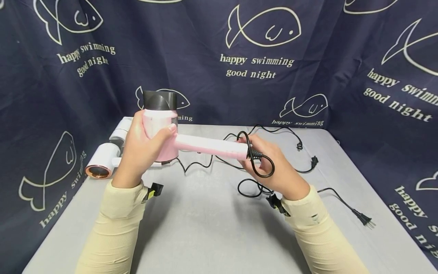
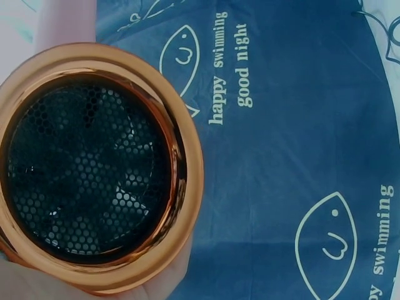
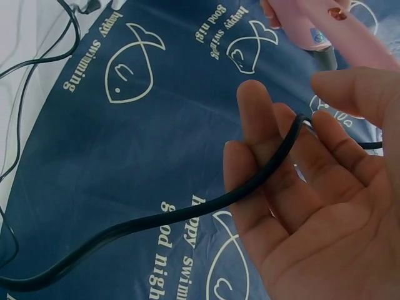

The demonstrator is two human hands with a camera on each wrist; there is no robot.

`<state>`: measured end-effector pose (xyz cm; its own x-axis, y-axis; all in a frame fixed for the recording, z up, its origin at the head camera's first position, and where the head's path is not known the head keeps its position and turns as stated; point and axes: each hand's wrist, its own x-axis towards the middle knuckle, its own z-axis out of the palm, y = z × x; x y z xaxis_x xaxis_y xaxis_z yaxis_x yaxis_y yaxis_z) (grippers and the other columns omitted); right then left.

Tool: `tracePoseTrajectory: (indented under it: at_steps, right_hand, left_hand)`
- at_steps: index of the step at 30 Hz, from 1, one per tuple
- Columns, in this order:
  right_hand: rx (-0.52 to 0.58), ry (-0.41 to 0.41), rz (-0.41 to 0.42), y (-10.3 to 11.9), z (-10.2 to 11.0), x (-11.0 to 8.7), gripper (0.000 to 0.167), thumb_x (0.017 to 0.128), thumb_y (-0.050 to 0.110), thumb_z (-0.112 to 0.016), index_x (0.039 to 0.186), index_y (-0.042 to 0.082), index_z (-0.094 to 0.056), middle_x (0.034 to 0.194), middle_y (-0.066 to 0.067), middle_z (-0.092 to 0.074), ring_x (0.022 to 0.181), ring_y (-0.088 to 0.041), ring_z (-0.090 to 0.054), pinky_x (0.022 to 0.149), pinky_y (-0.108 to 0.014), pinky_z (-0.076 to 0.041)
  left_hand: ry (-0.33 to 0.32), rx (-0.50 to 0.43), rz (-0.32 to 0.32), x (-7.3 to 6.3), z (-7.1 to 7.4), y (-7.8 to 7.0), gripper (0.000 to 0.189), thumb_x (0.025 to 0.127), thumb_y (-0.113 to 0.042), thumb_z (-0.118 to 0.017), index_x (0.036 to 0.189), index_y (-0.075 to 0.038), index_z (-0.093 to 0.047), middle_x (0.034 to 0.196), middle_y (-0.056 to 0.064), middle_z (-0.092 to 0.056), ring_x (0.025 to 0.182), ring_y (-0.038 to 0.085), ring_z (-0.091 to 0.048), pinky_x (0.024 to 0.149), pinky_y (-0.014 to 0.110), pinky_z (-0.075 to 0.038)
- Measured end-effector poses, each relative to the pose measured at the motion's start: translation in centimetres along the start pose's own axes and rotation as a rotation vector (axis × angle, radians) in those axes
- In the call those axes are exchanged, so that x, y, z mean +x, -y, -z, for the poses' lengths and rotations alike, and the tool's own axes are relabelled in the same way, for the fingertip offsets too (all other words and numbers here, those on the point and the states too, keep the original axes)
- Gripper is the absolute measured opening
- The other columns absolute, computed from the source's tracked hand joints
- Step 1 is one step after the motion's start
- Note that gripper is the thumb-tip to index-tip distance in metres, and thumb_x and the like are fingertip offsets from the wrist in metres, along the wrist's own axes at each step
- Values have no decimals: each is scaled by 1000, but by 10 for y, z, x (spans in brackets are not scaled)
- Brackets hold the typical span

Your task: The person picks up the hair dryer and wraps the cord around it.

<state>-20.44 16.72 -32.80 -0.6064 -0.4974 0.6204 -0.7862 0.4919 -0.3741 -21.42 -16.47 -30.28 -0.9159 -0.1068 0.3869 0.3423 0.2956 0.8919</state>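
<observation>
A pink hair dryer (image 1: 191, 142) is held above the counter (image 1: 205, 224), its black nozzle (image 1: 159, 101) pointing up and its handle stretching rightward. The left hand (image 1: 135, 152) grips the dryer's barrel, thumb across the front; the left wrist view shows the copper-rimmed grille (image 2: 84, 175) at the other end. The right hand (image 1: 282, 173) is just beside the handle's end, fingers loosely bent and thumb apart—the black cord (image 3: 187, 212) lies across the fingers. A white hair dryer (image 1: 106, 156) rests beyond the left forearm. Three plugs (image 1: 365, 219) lie to the right—behind everything hangs navy cloth (image 1: 198, 57) printed with fish.
</observation>
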Motion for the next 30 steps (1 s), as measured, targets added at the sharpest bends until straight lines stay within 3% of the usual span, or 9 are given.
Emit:
tracePoseTrajectory:
  at_steps: [5, 10, 15, 22, 30]
  right_hand:
    - [54, 7, 15, 2, -4, -2, 29, 94, 10, -71, 122, 11, -63, 107, 6, -66, 92, -8, -67, 88, -26, -56]
    - [46, 8, 14, 3, -7, -4, 42, 91, 4, -74, 131, 8, -59, 113, -6, -68, 101, -15, -73, 97, -32, -55]
    - [43, 21, -12, 4, -8, -2, 46, 92, 6, -74, 132, 8, -54, 115, -4, -70, 108, -17, -70, 103, -30, -52]
    - [-4, 35, -62, 6, -8, -2, 38, 94, 9, -72, 126, 6, -52, 110, -2, -71, 108, -15, -71, 100, -34, -52]
    - [-52, 151, -89, 8, -6, -4, 31, 96, 18, -70, 124, 15, -58, 107, 8, -71, 104, -11, -70, 94, -41, -56]
  left_hand:
    - [-47, -45, -13, 0, -2, -1, 60, 89, -35, -79, 138, -16, -50, 115, 2, -64, 100, 19, -64, 81, 28, -55]
    - [-98, -88, -27, 0, -2, -1, 56, 88, -32, -79, 133, -15, -51, 113, 2, -65, 99, 19, -66, 80, 27, -57]
    - [-131, -134, -48, 2, -2, 0, 54, 87, -29, -80, 131, -14, -52, 113, 2, -66, 99, 20, -67, 79, 26, -58]
    - [-162, -244, -33, 3, -2, 1, 57, 87, -23, -81, 134, -14, -51, 117, 6, -66, 100, 23, -70, 79, 26, -60]
    - [-190, -347, -56, 4, 2, 1, 58, 86, -20, -82, 134, -13, -50, 122, 8, -67, 103, 25, -70, 78, 28, -62]
